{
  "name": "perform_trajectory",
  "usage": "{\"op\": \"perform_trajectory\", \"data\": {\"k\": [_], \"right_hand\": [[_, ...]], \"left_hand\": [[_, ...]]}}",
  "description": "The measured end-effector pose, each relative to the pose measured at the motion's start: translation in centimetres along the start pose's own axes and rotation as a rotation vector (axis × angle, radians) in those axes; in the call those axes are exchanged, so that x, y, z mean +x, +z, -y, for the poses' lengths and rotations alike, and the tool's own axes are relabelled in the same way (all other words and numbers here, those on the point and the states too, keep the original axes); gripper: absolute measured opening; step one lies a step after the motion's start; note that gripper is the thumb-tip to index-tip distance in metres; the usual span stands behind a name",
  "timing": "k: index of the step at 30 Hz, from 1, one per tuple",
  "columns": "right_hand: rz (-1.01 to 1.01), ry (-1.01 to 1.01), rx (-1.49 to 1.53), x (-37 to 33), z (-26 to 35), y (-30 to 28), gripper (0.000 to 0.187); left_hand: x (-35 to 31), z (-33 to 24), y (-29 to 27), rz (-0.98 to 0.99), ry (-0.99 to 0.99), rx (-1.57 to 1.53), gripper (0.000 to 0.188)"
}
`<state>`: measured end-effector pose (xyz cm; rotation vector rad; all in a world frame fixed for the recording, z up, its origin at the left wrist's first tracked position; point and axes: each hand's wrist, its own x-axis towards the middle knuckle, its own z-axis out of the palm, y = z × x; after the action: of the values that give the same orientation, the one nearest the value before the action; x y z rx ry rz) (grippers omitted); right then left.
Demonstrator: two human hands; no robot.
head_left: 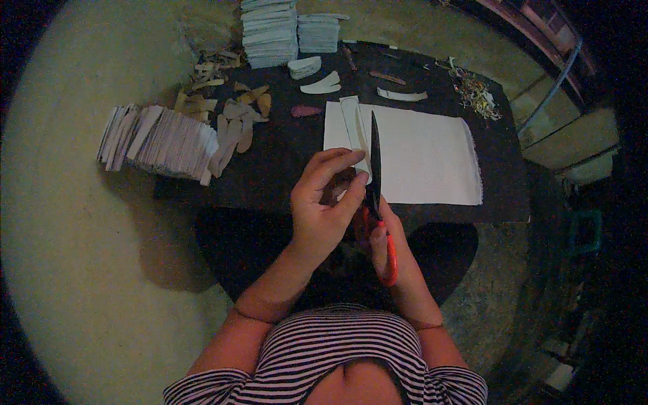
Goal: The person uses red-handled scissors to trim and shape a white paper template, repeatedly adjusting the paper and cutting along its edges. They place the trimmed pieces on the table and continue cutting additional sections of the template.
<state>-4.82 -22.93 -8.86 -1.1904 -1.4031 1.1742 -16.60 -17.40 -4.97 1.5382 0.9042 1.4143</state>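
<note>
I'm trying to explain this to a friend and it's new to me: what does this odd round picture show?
There is no machine, just a person working bare-handed, seen by a wide camera worn on the head, looking down, so straight edges bend. The left hand pinches a white strip; the right hand holds red-handled scissors beside it. On the dark table lie a white cloth, tangled threads at right and a row of pale pieces at left; pale stacks stand at the back.

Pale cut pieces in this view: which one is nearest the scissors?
The long strip pinched in the left hand, right beside the scissors; others, like the curved piece and the fanned pieces, lie farther off on the dark table.
</note>
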Motion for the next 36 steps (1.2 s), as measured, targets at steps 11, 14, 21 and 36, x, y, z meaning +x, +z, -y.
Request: {"op": "perform_trajectory", "data": {"k": [11,14,21,36], "right_hand": [[-0.057,0.05,0.045,0.3,0.6,0.6,0.041],[-0.063,0.041,0.034,0.3,0.2,0.6,0.038],[-0.054,0.105,0.019,0.4,0.4,0.6,0.035],[0.022,0.152,0.093,0.0,0.8,0.5,0.07]], "left_hand": [[0.1,0.3,-0.2,-0.005,0.005,-0.032,0.026],[0.1,0.4,-0.2,-0.006,0.005,-0.034,0.026],[0.3,-0.3,0.0,-0.055,-0.143,-0.155,0.025],[0.8,0.6,-1.0,-0.015,-0.045,-0.037,0.02]]}}
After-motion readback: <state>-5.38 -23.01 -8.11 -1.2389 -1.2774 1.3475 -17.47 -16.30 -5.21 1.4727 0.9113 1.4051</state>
